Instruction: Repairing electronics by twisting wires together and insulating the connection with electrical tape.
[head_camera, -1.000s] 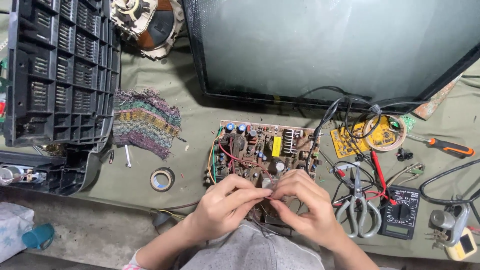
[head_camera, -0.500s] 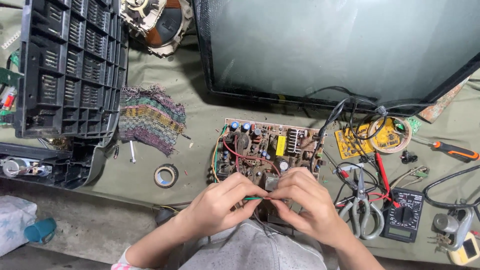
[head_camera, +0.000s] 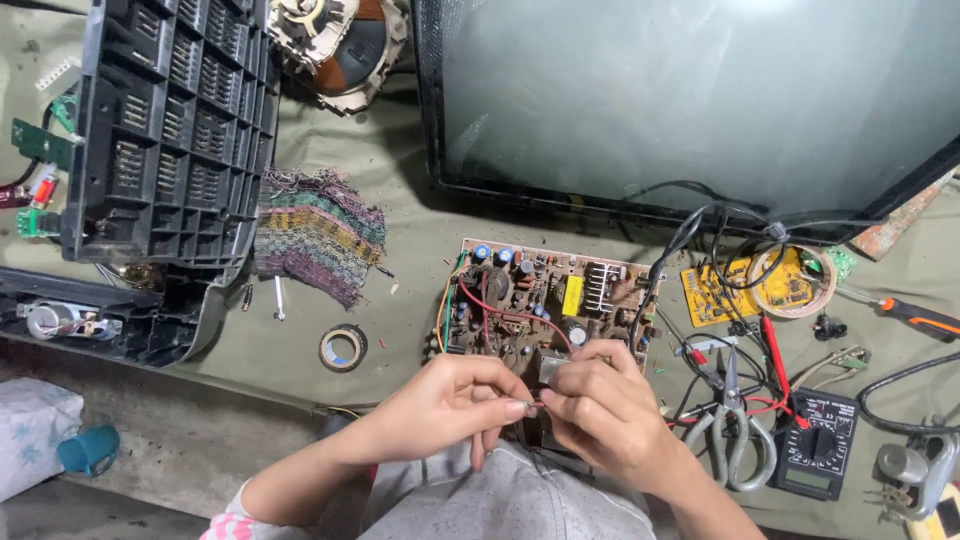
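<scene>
L hand (head_camera: 455, 400), R hand (head_camera: 600, 405) — pinching wire (head_camera: 530, 406), circuit board (head_camera: 540, 300)

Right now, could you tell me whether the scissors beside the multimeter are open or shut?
Shut: the scissors lie flat on the cloth with blades together, pointing away from the person, handles side by side.

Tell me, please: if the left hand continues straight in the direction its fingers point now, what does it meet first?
The left hand points rightward, so it would probably meet the right hand first; their fingertips already nearly touch above the circuit board.
</scene>
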